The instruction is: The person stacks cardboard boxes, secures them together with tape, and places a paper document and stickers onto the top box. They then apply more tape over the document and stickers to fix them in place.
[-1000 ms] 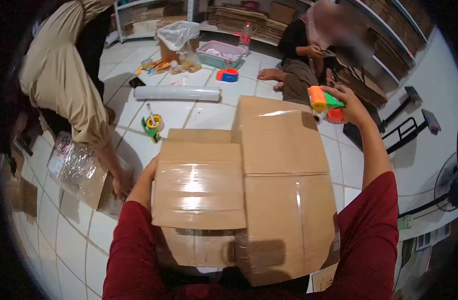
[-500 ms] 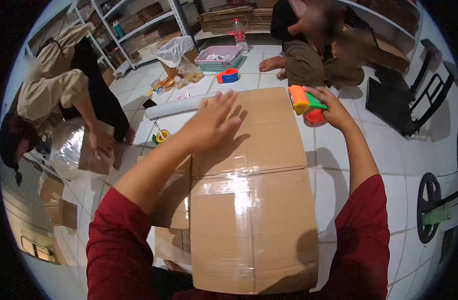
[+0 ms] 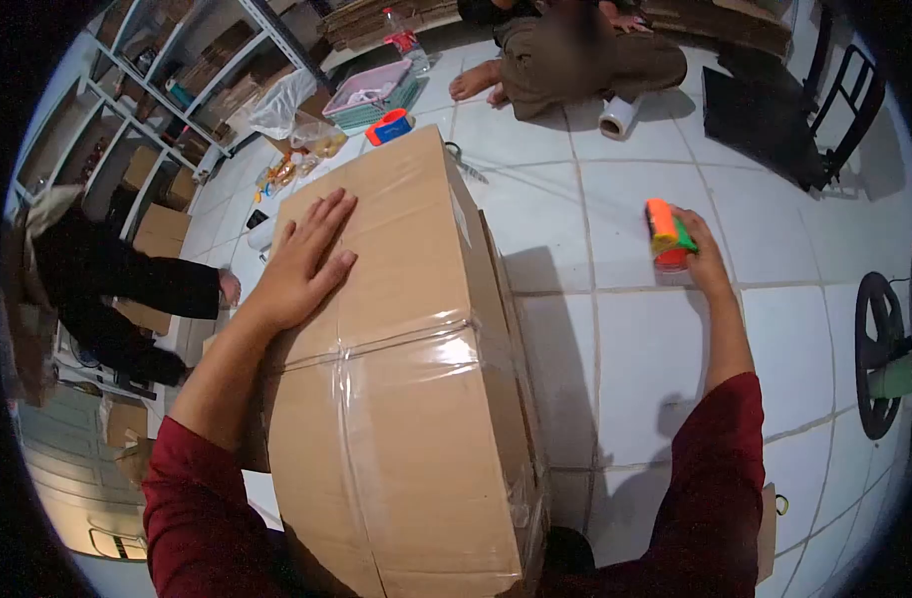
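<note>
A large brown cardboard box stands in front of me, with shiny clear tape along and across its seams. My left hand lies on the box's upper left part, fingers spread. Off to the right of the box, over the floor, my right hand is wrapped round an orange and green tape dispenser. A red round part shows at the dispenser's underside.
Scissors lie beyond the box. A white roll is near a seated person's legs. Another person's dark-clad legs are at left. Basket, black trolley and a black wheel surround the tiled floor.
The view has shifted right, and the box appears turned, showing its right side. My right hand and the dispenser are farther from the box. My left hand now rests flat on it.
</note>
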Tool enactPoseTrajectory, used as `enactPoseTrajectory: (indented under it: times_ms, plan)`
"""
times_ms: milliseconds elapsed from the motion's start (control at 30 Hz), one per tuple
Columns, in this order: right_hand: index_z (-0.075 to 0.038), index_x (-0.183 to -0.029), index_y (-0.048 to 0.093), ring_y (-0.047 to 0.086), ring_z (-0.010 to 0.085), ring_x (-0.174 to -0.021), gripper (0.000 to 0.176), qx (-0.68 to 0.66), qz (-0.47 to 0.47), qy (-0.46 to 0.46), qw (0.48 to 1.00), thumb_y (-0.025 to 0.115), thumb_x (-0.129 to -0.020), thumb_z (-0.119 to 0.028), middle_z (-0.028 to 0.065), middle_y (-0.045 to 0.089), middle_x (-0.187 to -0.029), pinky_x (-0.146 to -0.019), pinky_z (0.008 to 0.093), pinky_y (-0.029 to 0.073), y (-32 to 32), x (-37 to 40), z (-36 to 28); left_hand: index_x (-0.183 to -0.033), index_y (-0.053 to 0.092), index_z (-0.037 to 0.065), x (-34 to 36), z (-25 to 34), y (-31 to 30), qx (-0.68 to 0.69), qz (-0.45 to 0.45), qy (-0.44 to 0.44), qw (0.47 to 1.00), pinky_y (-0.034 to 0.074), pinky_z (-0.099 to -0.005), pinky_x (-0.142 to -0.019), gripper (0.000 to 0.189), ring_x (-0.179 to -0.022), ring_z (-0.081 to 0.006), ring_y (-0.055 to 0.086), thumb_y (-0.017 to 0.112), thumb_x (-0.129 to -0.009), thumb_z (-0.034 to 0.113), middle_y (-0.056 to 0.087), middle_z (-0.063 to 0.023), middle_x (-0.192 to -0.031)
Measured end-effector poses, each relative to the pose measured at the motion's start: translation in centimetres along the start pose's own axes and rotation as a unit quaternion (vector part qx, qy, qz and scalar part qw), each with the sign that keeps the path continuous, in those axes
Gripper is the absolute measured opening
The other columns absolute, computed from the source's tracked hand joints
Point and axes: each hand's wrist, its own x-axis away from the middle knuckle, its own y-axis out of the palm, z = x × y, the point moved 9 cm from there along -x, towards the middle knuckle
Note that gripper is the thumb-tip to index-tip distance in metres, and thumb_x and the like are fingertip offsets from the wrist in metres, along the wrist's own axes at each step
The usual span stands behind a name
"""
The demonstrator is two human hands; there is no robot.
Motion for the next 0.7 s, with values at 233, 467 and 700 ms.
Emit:
enactPoseTrajectory:
  times_ms: [233, 467, 700]
  plan:
    - [-0.031, -0.110, 0.047, 0.039, 0.0310, -0.103, 0.061, 0.266, -0.034, -0.089, 0.959, 0.064, -0.057, -0.005, 0.0136, 0.042, -0.111, -0.088, 0.0356, 0.035, 2.6, 1.7, -2.6, -0.128, 0.020, 0.012, -0.2, 0.1, 0.2, -0.019, -0.027, -0.028, 0.999, 0.003, -0.0496, -0.095, 0.058, -0.124, -0.0275, 0.007, 0.034, -0.078, 0.039, 0.013, -0.0101, -0.134]
    - [-0.024, -0.099, 0.055, 0.043, 0.0283, -0.096, 0.032, 0.330, -0.091, -0.225, 0.912, 0.046, -0.072, -0.011, 0.0081, 0.050, -0.097, -0.084, 0.0392, 0.035, 16.3, 0.8, -9.9, -0.128, 0.021, 0.014, -0.1, 0.4, 0.0, -0.020, -0.013, 0.005, 1.000, 0.005, -0.0489, -0.095, 0.054, -0.124, -0.0274, 0.009, 0.035, -0.079, 0.032, 0.014, -0.0093, -0.134]
    - [-0.003, -0.085, 0.056, 0.044, 0.0262, -0.092, 0.021, 0.256, -0.046, -0.183, 0.948, 0.049, -0.067, -0.012, 0.0076, 0.051, -0.092, -0.077, 0.0335, 0.037, 22.7, -2.8, -11.1, -0.128, 0.020, 0.014, -0.1, 0.9, 0.1, -0.013, -0.012, -0.002, 1.000, 0.004, -0.0478, -0.096, 0.053, -0.124, -0.0265, 0.008, 0.033, -0.080, 0.033, 0.012, -0.0089, -0.135]
